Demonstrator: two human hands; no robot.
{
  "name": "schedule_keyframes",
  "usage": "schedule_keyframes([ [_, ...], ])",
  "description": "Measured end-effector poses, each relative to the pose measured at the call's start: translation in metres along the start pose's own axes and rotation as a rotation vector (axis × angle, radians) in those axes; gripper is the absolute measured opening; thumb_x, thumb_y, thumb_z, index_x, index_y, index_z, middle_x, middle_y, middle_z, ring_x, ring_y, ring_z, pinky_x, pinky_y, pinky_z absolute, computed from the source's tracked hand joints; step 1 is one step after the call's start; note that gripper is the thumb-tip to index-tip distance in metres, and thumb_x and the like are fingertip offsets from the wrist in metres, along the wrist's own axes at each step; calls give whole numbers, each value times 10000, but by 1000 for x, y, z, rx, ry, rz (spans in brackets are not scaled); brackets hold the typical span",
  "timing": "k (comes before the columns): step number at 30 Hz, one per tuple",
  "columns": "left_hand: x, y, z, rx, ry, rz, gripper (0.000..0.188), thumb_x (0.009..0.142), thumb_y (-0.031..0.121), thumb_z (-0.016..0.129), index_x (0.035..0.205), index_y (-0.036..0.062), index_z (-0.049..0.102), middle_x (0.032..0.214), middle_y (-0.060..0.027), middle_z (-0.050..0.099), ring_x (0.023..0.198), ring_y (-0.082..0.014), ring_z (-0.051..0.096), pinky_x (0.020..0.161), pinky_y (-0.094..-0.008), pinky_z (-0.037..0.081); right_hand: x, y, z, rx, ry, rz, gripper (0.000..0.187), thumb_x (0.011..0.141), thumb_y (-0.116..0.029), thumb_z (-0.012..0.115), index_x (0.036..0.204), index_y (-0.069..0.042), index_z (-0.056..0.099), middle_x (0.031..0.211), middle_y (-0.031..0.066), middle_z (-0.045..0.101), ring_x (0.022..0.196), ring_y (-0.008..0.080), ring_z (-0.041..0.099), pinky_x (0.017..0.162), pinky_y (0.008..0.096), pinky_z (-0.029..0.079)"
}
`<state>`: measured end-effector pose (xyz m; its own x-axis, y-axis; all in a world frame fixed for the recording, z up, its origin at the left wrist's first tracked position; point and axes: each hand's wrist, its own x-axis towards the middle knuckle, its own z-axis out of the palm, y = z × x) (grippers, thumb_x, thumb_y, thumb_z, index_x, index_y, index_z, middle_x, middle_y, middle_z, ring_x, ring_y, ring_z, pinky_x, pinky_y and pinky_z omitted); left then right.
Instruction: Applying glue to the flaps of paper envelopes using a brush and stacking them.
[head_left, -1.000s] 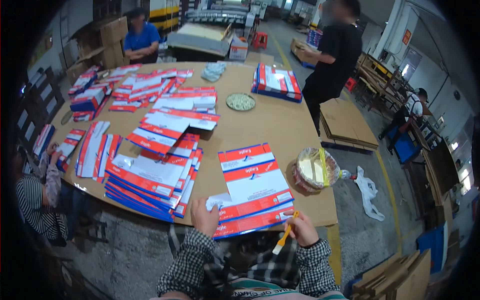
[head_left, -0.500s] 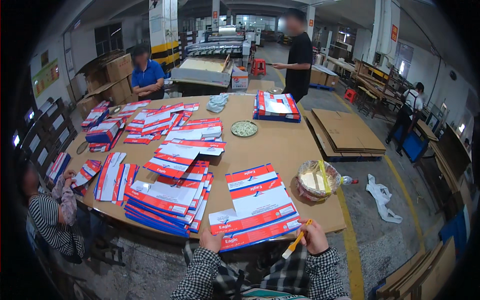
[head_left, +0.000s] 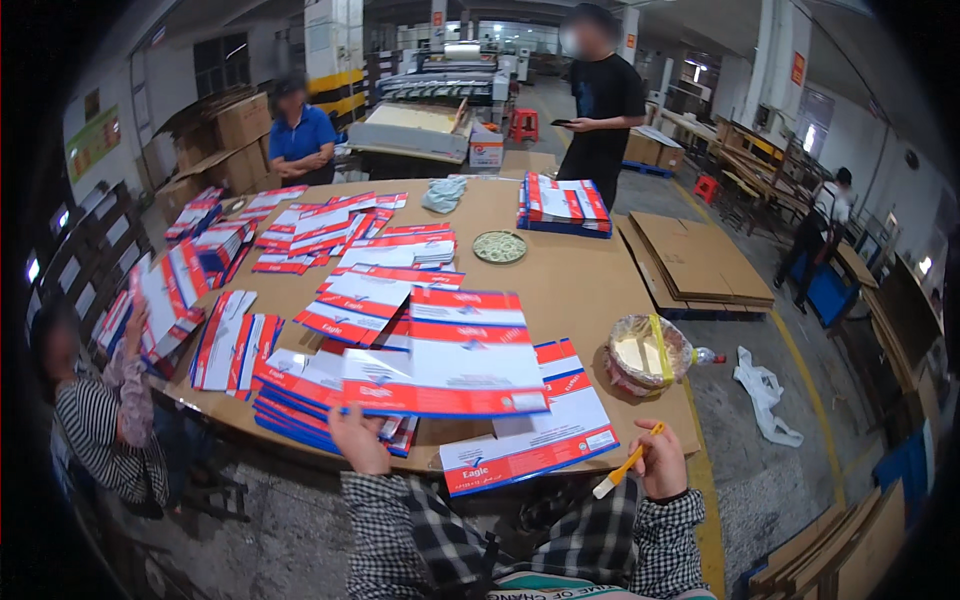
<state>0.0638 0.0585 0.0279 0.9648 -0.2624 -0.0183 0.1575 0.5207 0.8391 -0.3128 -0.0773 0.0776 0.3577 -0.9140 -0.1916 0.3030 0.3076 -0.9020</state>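
My left hand (head_left: 360, 442) pinches the lower left edge of a printed carton blank (head_left: 465, 350), red, white and blue, which is lifted and tilted above the table. Beneath it a second carton blank (head_left: 570, 420) lies flat at the table's near edge, partly covered. In my right hand (head_left: 663, 464) is a small flat brush (head_left: 628, 470) with a yellow handle, its pale bristles pointing down and left. A plastic-lined basket (head_left: 612, 378) of cream-coloured paste, with a yellow strip across its top, stands to the right of the blanks.
Stacked blanks (head_left: 285, 420) and loose piles cover the table's left side. A round dish (head_left: 499, 247) and a crumpled cloth (head_left: 443, 194) lie farther back. At left a co-worker (head_left: 110, 440) handles blanks; two people stand beyond the table. Cardboard sheets (head_left: 700, 260) are stacked at right.
My left hand has raised a blank and moved left with it, uncovering part of another below. My right hand, with the brush, has shifted slightly right. The seated co-worker has lifted a blank.
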Motion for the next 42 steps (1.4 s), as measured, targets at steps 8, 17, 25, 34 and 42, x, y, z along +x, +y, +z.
schedule_keyframes([
  [8,104,53,-109,213,367,177,248,869,88,489,1095,-13,502,871,-91,592,645,-154,576,505,-262,478,13,1,21,-77,19,-61,279,829,-111,440,1082,6,438,661,101,541,416,106,402,391,210,321],
  [17,158,75,-193,515,483,155,211,797,51,500,971,-34,584,712,-76,590,500,-126,525,394,-247,397,21,5,55,-141,21,-32,287,837,-123,441,1089,14,434,639,76,513,406,95,381,380,197,294],
  [25,165,117,-198,585,463,56,225,780,60,492,951,-52,586,651,-56,574,449,-126,493,367,-247,359,27,6,67,-197,26,-33,286,833,-124,437,1080,19,439,640,73,508,399,92,364,370,196,282],
  [34,213,104,-186,614,420,24,233,786,90,503,963,-33,591,686,-72,581,479,-150,520,396,-255,423,50,16,92,-261,-53,-3,295,844,-136,423,1095,17,434,655,62,509,420,78,370,392,182,291],
  [42,260,65,-129,820,446,-32,369,772,91,483,1115,-37,532,882,-219,625,613,-251,641,535,-338,523,48,15,92,-287,-37,-34,272,852,-166,462,1066,1,476,675,57,501,425,75,364,374,192,302],
])
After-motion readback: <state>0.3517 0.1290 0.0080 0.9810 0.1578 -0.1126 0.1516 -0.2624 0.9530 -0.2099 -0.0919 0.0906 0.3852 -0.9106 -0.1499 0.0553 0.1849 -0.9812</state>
